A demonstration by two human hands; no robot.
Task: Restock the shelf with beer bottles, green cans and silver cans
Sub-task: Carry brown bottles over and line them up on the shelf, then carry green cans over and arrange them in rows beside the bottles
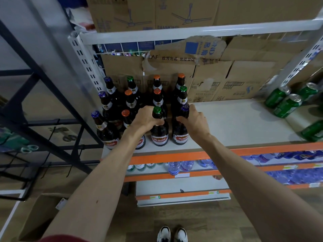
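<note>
1. Firmly curled, the left hand (146, 119) grips the neck of a green-capped beer bottle (159, 136). The right hand (194, 124) grips the purple-capped beer bottle (180, 137) just beside it.
2. Fingers hide both necks; the green cans (286, 105) at far right are blurred.
3. Both bottles stand near the shelf (236, 123) front edge, with bare board rightward.

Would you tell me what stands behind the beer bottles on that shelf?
Brown cardboard boxes line the back of the shelf behind the beer bottles. The bottles cover the boxes' lower left, so anything down there cannot be seen.
</note>
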